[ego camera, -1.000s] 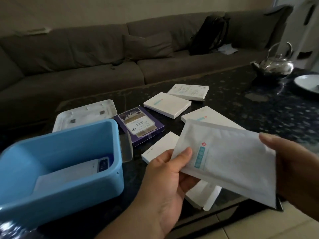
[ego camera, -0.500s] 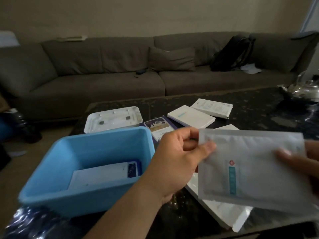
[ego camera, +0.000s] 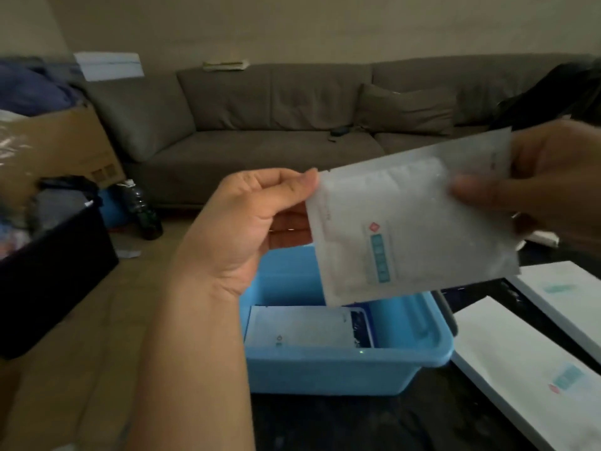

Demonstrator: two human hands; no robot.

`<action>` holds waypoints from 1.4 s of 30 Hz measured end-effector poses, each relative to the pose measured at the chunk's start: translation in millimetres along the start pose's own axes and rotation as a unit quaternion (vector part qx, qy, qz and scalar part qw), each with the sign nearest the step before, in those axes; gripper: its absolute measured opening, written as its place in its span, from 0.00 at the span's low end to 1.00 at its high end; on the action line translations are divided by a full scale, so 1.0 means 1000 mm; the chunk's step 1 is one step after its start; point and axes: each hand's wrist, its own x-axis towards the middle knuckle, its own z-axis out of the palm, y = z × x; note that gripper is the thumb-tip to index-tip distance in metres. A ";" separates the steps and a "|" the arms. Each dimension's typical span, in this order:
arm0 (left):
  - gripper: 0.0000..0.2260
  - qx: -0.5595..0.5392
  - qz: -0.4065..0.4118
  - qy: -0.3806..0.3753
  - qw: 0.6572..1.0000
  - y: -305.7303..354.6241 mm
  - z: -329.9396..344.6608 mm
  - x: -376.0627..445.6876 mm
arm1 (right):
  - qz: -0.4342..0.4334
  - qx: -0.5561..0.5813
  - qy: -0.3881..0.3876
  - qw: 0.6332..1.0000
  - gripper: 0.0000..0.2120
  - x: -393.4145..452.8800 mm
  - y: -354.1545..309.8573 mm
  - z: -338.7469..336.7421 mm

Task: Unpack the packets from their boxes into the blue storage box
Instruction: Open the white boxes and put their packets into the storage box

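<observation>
Left hand [ego camera: 250,222]: fingers curled, fingertips pinching the upper left corner of a white packet [ego camera: 413,222]. Right hand [ego camera: 546,183]: grips the packet's upper right part, thumb laid across the front face, fingers behind it; hand is motion-blurred and partly cut by the frame edge. Packet is held in the air between both hands, tilted with its right end higher, a red mark and a teal label strip visible on its face. Its lower edge hangs over the open blue storage box [ego camera: 344,369], not touching it. Inside the box, one white packet in the box [ego camera: 292,330] lies flat on the bottom, with a dark blue item [ego camera: 361,327] just beside it on its right; details of that item cannot be read. The box stands at the near left part of a dark speckled table [ego camera: 357,424]. To the right of the box, on the table, lie two flat white boxes: nearer white box [ego camera: 520,362] with a teal label, and farther white box [ego camera: 562,291] beyond it, partly cut by the frame edge. Beyond the table: grey sofa [ego camera: 292,125] with a cushion [ego camera: 406,109]. Left of the forearm, on the floor: cardboard carton [ego camera: 61,148], dark bin [ego camera: 48,271], dark bottle [ego camera: 143,206].
</observation>
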 end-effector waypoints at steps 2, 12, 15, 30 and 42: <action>0.09 0.062 -0.012 0.079 0.995 -0.004 -0.016 0.002 | 0.019 0.003 -0.060 0.998 0.13 0.014 0.006 0.018; 0.11 0.364 -0.115 0.202 0.902 -0.033 -0.065 0.010 | 0.267 -0.020 -0.180 0.947 0.08 0.051 0.030 0.097; 0.16 0.366 -0.152 0.164 0.903 -0.038 -0.069 0.009 | 0.303 -0.009 -0.174 0.937 0.10 0.057 0.043 0.115; 0.17 0.367 -0.151 0.133 0.908 -0.048 -0.077 0.013 | 0.299 -0.100 -0.212 0.925 0.19 0.060 0.066 0.148; 0.18 0.370 -0.155 0.136 0.906 -0.048 -0.077 0.014 | 0.056 -0.442 -0.302 0.843 0.32 0.060 0.063 0.136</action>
